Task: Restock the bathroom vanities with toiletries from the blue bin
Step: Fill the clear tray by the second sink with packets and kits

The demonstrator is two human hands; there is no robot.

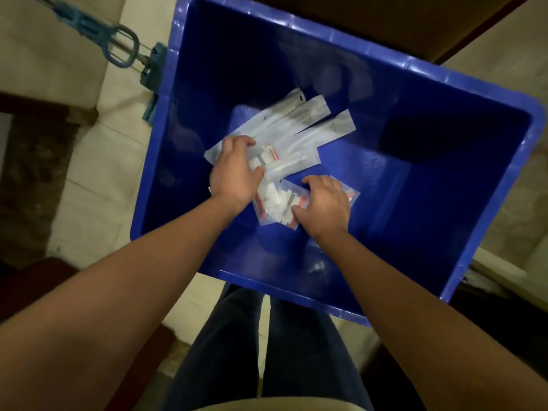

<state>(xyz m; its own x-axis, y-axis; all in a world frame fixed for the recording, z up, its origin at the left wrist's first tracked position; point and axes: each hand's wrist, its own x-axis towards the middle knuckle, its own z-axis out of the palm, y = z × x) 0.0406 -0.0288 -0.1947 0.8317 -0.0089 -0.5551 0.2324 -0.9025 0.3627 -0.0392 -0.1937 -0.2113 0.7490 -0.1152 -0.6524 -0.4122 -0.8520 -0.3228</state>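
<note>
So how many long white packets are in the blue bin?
4 show. Three long white packets fan out beyond the left hand; a fourth lies by its fingers. More may hide under the hands in the blue bin.

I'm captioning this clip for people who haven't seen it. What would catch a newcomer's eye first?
The big blue bin fills the middle of the view, standing on a pale tiled floor. At its bottom lies a small heap of clear toiletry packets, some with red and white contents, and both bare hands are down among them: the left hand on the heap's left side, the right hand on the nearest packet. A blue mop lies upper left, outside the bin.
</note>
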